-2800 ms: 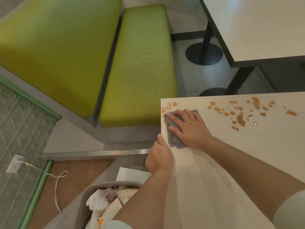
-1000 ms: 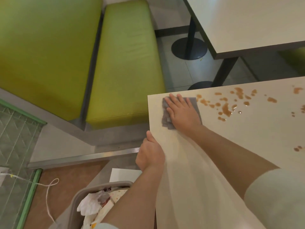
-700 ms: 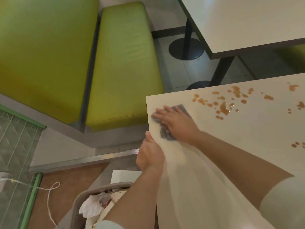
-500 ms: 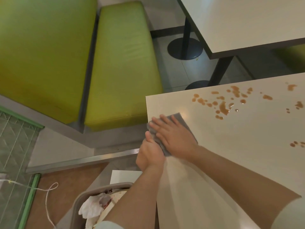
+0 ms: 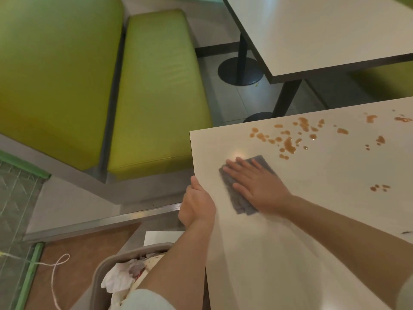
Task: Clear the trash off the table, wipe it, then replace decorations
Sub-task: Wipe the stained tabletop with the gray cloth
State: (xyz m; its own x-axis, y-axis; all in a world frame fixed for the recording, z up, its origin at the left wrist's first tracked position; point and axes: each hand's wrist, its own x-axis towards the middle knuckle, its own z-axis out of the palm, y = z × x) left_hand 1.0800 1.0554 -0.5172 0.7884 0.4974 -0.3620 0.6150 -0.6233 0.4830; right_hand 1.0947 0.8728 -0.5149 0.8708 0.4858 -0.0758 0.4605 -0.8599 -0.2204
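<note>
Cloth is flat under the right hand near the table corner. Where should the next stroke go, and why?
Probably slide the right hand and grey cloth away and rightward into the brown spill. Those drops sit unwiped just beyond the cloth, while the left hand grips the table edge.

A lime-green padded bench (image 5: 154,95) with matching backrest (image 5: 58,74) stands on grey floor tiles (image 5: 225,101). A second pale table (image 5: 324,30) on black pedestal legs (image 5: 242,52) stands beyond.
</note>
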